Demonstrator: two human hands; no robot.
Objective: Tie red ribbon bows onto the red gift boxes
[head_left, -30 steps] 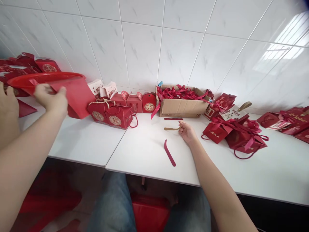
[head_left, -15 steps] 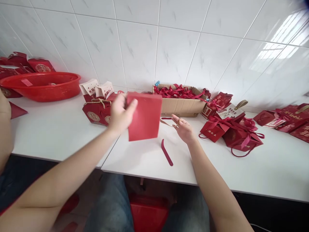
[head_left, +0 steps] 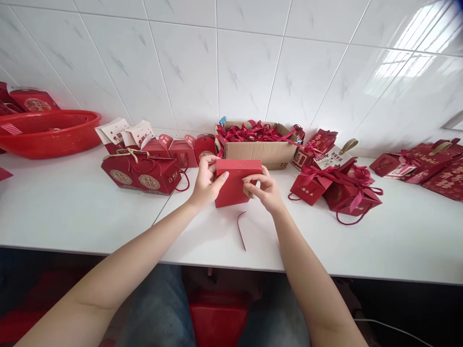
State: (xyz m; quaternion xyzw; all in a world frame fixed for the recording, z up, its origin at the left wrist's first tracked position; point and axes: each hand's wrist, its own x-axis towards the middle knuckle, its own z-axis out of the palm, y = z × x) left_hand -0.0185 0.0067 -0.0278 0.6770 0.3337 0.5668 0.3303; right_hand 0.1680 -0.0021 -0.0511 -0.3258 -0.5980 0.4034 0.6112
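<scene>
A plain red gift box (head_left: 231, 190) stands upright over the white table, with small holes in its top face. My left hand (head_left: 207, 185) is closed around the box's left side, thumb on the front and fingers behind. At the box's right side, my right hand (head_left: 266, 193) pinches a tan strap (head_left: 247, 190) against or just in front of the front face. Most of the strap is hidden by the fingers. Closer to me on the table lies a thin dark red strip (head_left: 241, 233), bent at its far end.
Behind the box sits a cardboard carton (head_left: 258, 152) full of dark red ribbons. Finished-looking red gift boxes (head_left: 144, 176) stand to the left, and ribbon-tied boxes (head_left: 352, 195) to the right. A red plastic basin (head_left: 54, 137) is far left, near the tiled wall.
The red box has moved down and right and turned so its top shows. My right hand has brought the tan strap to the box. The dark red strip now appears edge-on.
</scene>
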